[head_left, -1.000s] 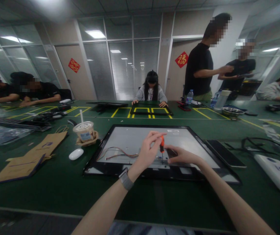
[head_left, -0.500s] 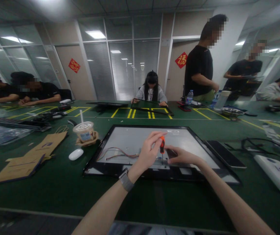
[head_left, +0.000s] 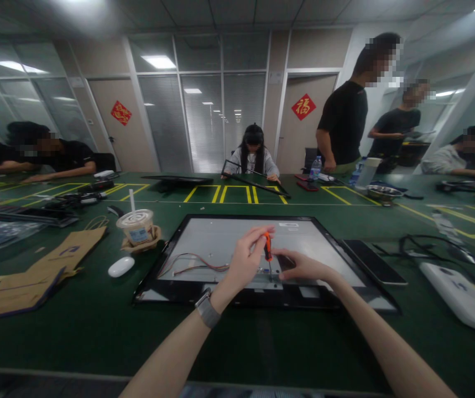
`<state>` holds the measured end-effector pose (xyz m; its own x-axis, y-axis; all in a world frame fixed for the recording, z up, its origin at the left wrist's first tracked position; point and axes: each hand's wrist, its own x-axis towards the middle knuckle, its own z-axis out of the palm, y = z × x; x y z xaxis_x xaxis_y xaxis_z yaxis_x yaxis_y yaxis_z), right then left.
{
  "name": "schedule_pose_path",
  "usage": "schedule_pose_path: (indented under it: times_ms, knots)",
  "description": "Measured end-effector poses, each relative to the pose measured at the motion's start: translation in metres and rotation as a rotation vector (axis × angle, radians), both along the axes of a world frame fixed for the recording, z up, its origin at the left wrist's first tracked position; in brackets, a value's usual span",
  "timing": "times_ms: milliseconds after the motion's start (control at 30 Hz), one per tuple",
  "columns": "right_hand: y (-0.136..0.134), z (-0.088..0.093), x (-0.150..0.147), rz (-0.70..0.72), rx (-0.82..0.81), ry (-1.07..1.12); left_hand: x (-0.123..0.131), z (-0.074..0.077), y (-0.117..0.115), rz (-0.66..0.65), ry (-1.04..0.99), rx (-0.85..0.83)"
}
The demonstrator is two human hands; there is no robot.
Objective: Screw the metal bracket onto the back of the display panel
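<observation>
In the head view, my left hand (head_left: 246, 257) is closed on the handle of an orange and black screwdriver (head_left: 267, 248). The screwdriver stands nearly upright, its tip down at the near part of a flat display panel (head_left: 220, 232) with a grey metal back and black frame. My right hand (head_left: 303, 265) is just right of the shaft, thumb and forefinger apart, close to the panel. Thin coloured wires (head_left: 196, 262) lie on the panel left of my hands. What sits under the tip is too small to make out.
Left of the panel are a lidded drink cup (head_left: 138, 229), a white mouse (head_left: 121, 267) and a brown paper bag (head_left: 55, 265). To the right lie a dark phone (head_left: 373, 261), black cables (head_left: 419, 243) and a white device (head_left: 457, 298). A person opposite holds a black frame (head_left: 257, 185).
The whole view has shifted slightly. The screwdriver leans a little more to the left at its top, still in my left hand. The person standing at right has lowered an arm.
</observation>
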<state>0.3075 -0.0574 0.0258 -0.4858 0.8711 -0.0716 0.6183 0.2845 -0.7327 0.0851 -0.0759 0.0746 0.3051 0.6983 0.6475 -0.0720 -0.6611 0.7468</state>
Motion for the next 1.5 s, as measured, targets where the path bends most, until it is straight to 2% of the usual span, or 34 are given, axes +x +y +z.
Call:
schedule_pose_path:
  times_ms: [200,467,667,933,1100,1300,1500]
  knots:
    - [-0.0023,0.0036,-0.002,0.022,0.009,0.023,0.0011,-0.0001,0.0005,0.106,0.023,0.03]
    - [0.0001,0.0002,-0.0005,0.018,0.01,0.022,0.0015,-0.0022,0.0014,0.017,-0.012,-0.019]
    - [-0.0006,0.0012,-0.0015,0.034,0.004,0.056,0.0016,-0.0018,0.0014,0.146,0.012,0.019]
    - [-0.0023,0.0035,-0.002,-0.003,0.003,-0.003,0.0008,-0.0018,0.0001,0.101,0.018,0.006]
    - [-0.0029,0.0051,-0.0024,0.007,0.005,0.007,0.001,-0.0028,0.0001,-0.017,-0.031,-0.068]
    - [-0.0009,0.0011,-0.0003,0.014,0.014,0.022,0.0023,0.0003,-0.0019,0.052,0.015,0.009]
    - [0.003,-0.0047,0.0017,0.006,0.021,0.002,0.0001,0.0022,-0.0002,-0.041,0.003,-0.052]
